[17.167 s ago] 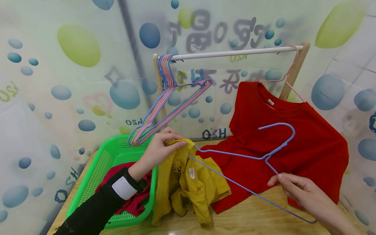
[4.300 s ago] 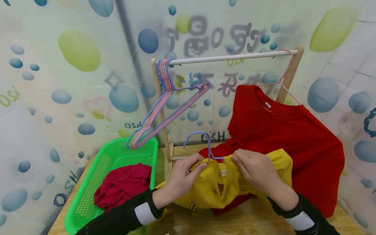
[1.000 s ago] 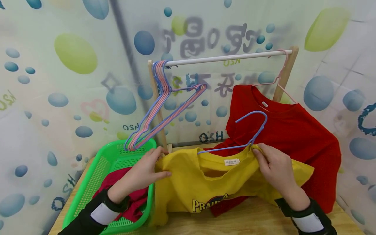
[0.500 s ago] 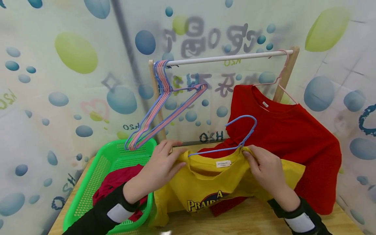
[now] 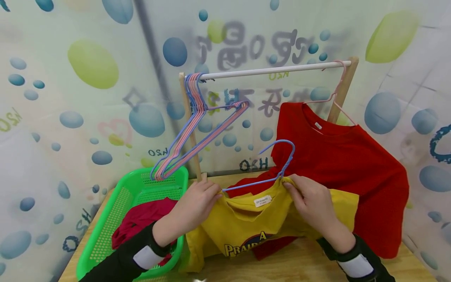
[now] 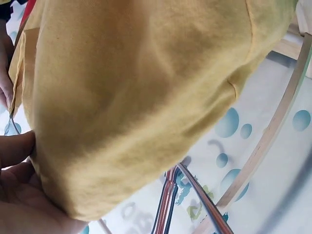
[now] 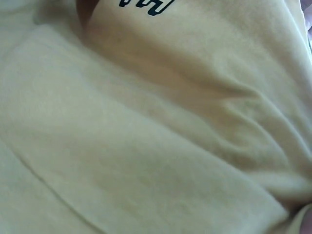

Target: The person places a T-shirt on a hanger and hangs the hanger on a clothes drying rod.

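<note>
A yellow T-shirt (image 5: 243,225) with a printed front and a white neck label hangs between both hands in the head view. My left hand (image 5: 193,207) pinches its shoulder beside the collar; in the left wrist view, the thumb and fingers (image 6: 17,146) hold the cloth's edge. My right hand (image 5: 313,197) pinches the collar's other side. Between the hands a blue clothes hanger (image 5: 290,156) sticks its hook up above the collar. One hanger arm shows along the neckline toward the left hand; the other is hidden by shirt and right hand. Yellow cloth (image 7: 146,136) fills the right wrist view.
A clothes rack (image 5: 267,71) stands behind, with several blue and pink hangers (image 5: 197,109) at its left end. A red shirt (image 5: 345,168) hangs from a pink hanger at its right end. On the left, a green basket (image 5: 93,239) holds a dark red garment (image 5: 144,217).
Since 17 seconds ago, the hanger went from beside the bunched shirt into its neckline, and the right hand moved from hanger to collar. Lately the left hand came nearer and the hook shifted left.
</note>
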`<state>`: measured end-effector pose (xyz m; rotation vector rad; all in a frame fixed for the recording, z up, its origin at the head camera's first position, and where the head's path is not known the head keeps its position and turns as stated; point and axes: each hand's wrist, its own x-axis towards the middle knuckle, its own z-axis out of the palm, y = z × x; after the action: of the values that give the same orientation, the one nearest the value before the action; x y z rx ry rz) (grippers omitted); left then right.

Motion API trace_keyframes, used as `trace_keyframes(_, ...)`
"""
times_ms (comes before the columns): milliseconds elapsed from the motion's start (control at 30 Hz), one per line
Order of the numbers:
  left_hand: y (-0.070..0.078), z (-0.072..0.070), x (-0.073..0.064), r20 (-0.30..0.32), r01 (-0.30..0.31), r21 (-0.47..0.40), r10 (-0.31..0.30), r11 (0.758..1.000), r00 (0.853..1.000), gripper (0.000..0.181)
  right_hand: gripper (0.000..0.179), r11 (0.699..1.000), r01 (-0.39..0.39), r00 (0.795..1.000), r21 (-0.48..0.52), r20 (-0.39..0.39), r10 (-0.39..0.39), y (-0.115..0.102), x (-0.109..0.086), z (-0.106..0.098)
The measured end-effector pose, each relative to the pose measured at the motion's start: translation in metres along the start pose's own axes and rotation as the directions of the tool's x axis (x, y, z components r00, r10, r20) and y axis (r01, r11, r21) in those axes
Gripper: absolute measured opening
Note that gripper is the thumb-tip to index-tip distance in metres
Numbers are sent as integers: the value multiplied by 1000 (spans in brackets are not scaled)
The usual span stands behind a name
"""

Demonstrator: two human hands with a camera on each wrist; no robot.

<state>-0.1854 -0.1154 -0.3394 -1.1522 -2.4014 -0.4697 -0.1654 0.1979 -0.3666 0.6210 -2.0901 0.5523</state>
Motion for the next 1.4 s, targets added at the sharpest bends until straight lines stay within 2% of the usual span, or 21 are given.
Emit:
trace_keyframes(133, 2, -1, -1, 7, 56, -50, -56, 997, 998, 10, 13, 1000, -6, 999, 12, 31, 6, -1, 1, 0)
trace_keyframes(400, 0, -3, -3, -67, 104, -126, -113, 987, 991, 12, 16, 999, -41, 995, 27, 97, 39, 13, -6, -10)
trace_keyframes(567, -4, -4, -7, -96, 147, -154, -163, 977, 982, 9, 13, 1000, -10, 993, -21, 116, 13, 26, -14, -18)
trace_keyframes(867, -13, -8, -16, -111, 251, -183, -274, 950, 955, 8, 16, 998, -29, 989, -61, 141, 38, 45, -30, -31)
trace_keyframes(1033, -14, -9, -19, -137, 278, -195, -307, 941, 942, 9, 15, 995, -94, 983, -45, 155, 100, 55, -41, -36)
trace_keyframes(1200, -16, -10, -21, -128, 320, -221, -353, 921, 927, 8, 9, 982, -188, 968, -12, 166, 187, 68, -53, -45)
trace_keyframes(1300, -17, -12, -23, -119, 345, -233, -379, 909, 918, 7, 10, 978, -209, 967, -14, 146, 209, 75, -60, -50)
trace_keyframes(1400, -18, -12, -23, -132, 334, -224, -368, 916, 920, 7, 13, 978, -207, 973, -23, 96, 208, 80, -64, -53)
